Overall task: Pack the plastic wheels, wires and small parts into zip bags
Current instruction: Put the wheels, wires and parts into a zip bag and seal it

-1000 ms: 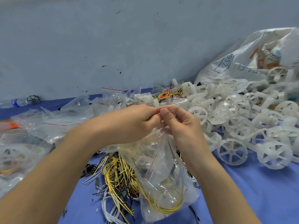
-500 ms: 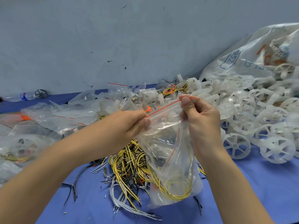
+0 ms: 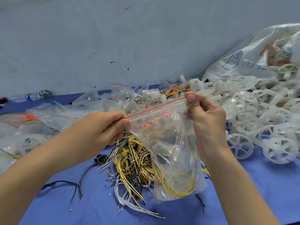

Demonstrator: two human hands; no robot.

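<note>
A clear zip bag (image 3: 173,153) with a red seal line hangs above the blue table, holding yellow wire coils and small dark parts. My left hand (image 3: 103,127) pinches the seal's left end. My right hand (image 3: 204,117) pinches the seal's right end, held higher, so the red line slants upward to the right. Under the bag lies a heap of yellow, black and white wires (image 3: 129,161). White plastic wheels (image 3: 240,146) are piled at the right.
Filled and empty zip bags (image 3: 48,116) cover the table's left side. A large white sack (image 3: 253,62) spills wheels at the back right. A water bottle (image 3: 27,96) and a dark wheel (image 3: 45,94) lie by the grey wall. Blue cloth (image 3: 243,192) shows in front.
My hands were together at the middle of the seal; they have slid apart to its two ends, stretching the red line taut. The bag has lifted slightly.
</note>
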